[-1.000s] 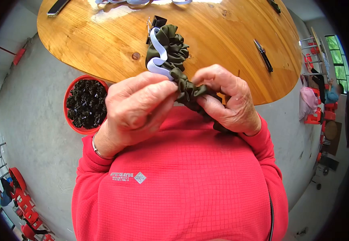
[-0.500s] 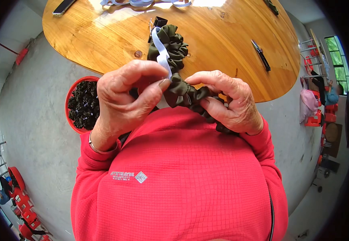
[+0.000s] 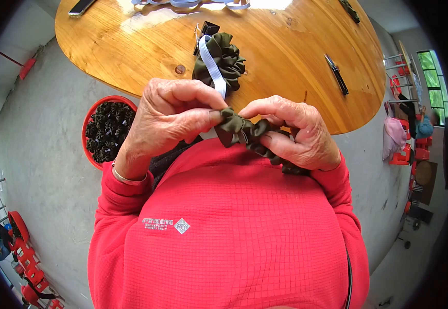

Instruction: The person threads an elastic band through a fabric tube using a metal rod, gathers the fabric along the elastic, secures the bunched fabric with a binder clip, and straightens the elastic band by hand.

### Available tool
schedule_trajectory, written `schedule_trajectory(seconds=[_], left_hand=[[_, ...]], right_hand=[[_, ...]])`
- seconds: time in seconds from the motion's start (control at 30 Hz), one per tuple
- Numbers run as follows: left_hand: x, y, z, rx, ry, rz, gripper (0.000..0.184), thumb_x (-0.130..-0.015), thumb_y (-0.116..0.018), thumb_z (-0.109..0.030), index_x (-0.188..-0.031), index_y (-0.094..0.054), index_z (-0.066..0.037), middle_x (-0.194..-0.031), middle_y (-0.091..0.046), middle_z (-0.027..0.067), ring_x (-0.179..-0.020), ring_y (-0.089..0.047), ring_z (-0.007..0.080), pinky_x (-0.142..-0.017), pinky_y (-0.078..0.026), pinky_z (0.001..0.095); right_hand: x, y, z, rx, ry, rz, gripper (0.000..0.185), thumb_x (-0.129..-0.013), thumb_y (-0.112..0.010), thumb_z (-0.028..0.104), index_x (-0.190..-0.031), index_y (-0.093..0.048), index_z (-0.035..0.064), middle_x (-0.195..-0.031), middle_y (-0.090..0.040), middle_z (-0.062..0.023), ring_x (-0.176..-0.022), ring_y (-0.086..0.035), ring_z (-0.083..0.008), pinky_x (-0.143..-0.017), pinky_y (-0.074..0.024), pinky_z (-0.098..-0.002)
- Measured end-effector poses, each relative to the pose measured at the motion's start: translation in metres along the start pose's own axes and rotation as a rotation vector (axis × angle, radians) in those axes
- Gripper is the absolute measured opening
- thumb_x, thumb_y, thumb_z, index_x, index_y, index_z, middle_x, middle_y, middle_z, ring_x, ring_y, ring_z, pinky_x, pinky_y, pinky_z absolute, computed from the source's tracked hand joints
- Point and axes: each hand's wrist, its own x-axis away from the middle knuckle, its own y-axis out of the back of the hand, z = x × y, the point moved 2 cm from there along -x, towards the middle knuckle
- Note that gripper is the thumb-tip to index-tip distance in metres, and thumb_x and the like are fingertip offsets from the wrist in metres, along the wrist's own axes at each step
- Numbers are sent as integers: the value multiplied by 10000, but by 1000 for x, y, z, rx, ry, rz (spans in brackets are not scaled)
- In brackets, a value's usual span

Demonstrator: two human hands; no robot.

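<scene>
A gathered tube of dark green fabric (image 3: 244, 133) runs between my hands, in front of my chest. My left hand (image 3: 175, 113) pinches its near end between thumb and index finger. Further along, my right hand (image 3: 297, 135) grips the bunched cloth, with the tail of it hanging below the palm. White flat elastic (image 3: 211, 64) runs down from a black clip (image 3: 209, 29) on the table to my left fingertips, where its end is hidden. Beside the elastic, more gathered green fabric (image 3: 229, 59) lies on the table under the clip.
The wooden table (image 3: 286, 56) holds a pen (image 3: 336, 73), a phone (image 3: 81, 7) and loose white elastic (image 3: 193, 5) along its far side. On the floor to the left stands a red basket (image 3: 85, 121) full of dark green pieces. Red stools (image 3: 27, 255) are further off.
My left fingers have closed on the fabric end, close to the right hand. The green cloth between my hands has shifted slightly down, away from the bundle on the table.
</scene>
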Motion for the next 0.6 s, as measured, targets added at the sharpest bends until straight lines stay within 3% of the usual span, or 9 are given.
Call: schedule_trajectory(seconds=[0.23, 0.4, 0.6], left_hand=[[-4, 5, 5, -22, 1, 120, 57, -796, -644, -49, -815, -640, 5, -644, -559, -10, -520, -450, 17, -443, -332, 157], [-5, 5, 7, 16, 28, 62, 82, -805, -640, -64, -838, -630, 11, -644, -554, -13, -533, -452, 17, -454, -332, 156], [-10, -2, 17, 127, 69, 131, 117, -824, -626, -89, -862, -625, 22, -667, -566, 4, -515, -460, 23, -442, -335, 157]], right_hand=[[-4, 2, -4, -118, -41, 76, 338, -761, -532, -88, -1065, -579, 51, -673, -589, -3, -619, -503, -37, -589, -422, -197], [-5, 2, -5, -167, -92, 76, 338, -758, -519, -89, -1062, -576, 48, -697, -601, -9, -643, -522, -42, -614, -437, -203], [-5, -1, -8, -164, -1, 78, 320, -754, -532, -88, -1044, -572, 43, -710, -601, -12, -651, -524, -35, -616, -433, -194]])
